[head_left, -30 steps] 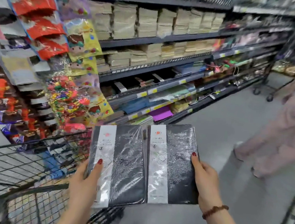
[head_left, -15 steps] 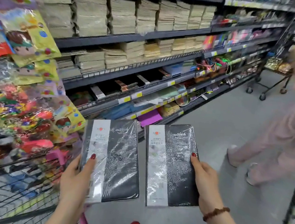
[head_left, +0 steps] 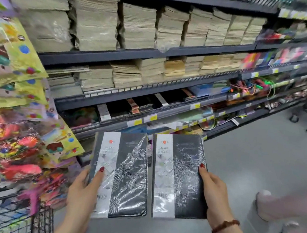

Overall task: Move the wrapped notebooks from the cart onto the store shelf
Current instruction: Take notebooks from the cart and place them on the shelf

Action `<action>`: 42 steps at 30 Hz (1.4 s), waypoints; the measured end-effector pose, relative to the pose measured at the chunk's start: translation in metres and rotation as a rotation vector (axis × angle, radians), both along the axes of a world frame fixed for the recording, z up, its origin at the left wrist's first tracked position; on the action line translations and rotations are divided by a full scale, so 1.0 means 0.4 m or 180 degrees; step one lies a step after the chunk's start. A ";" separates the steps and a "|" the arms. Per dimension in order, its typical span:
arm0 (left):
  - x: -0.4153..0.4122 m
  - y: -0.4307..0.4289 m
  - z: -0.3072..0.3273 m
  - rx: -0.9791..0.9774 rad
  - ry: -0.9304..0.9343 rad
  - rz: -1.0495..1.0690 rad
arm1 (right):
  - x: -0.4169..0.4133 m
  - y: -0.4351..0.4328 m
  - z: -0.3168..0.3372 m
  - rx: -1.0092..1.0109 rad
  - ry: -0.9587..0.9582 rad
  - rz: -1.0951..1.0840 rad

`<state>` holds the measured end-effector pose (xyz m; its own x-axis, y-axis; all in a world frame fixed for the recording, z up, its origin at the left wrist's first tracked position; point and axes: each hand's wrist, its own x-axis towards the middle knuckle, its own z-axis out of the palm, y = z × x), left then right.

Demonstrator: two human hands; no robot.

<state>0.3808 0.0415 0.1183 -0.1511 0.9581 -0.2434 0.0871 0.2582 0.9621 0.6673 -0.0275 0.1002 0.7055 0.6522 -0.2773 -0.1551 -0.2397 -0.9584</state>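
Head view, left to right: the wire cart (head_left: 3, 216) at the lower left shows only bright packets, no notebooks I can make out. The left hand (head_left: 82, 189) grips one wrapped notebook (head_left: 124, 174) and the right hand (head_left: 214, 193) another (head_left: 179, 175), thumbs on top, held flat, likely to slide in. Both hover before the shelf (head_left: 145, 118) of dark notebooks.

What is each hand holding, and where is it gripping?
The left hand grips one wrapped notebook by its lower left edge; the right hand grips another notebook by its right edge.
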 end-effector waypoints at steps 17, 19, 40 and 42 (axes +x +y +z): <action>0.254 0.069 -0.022 -0.0257 -0.0261 0.1779 | 0.216 0.425 -0.006 -0.0128 0.0032 0.1736; 0.246 0.070 -0.015 -0.0276 -0.0299 0.1882 | 0.196 0.448 -0.009 -0.0209 0.0135 0.1819; 0.022 0.353 -0.186 -0.0567 -0.0210 0.2281 | -0.075 0.779 -0.114 -0.0688 0.0347 0.1885; 0.013 0.389 -0.219 -0.0484 -0.0250 0.2382 | -0.089 0.826 -0.150 -0.0657 0.0371 0.1856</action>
<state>0.3858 0.1972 0.0305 -0.7231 0.5624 -0.4012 -0.2301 0.3515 0.9075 0.6316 0.3027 0.0401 0.2075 0.8455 -0.4920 -0.0437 -0.4945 -0.8681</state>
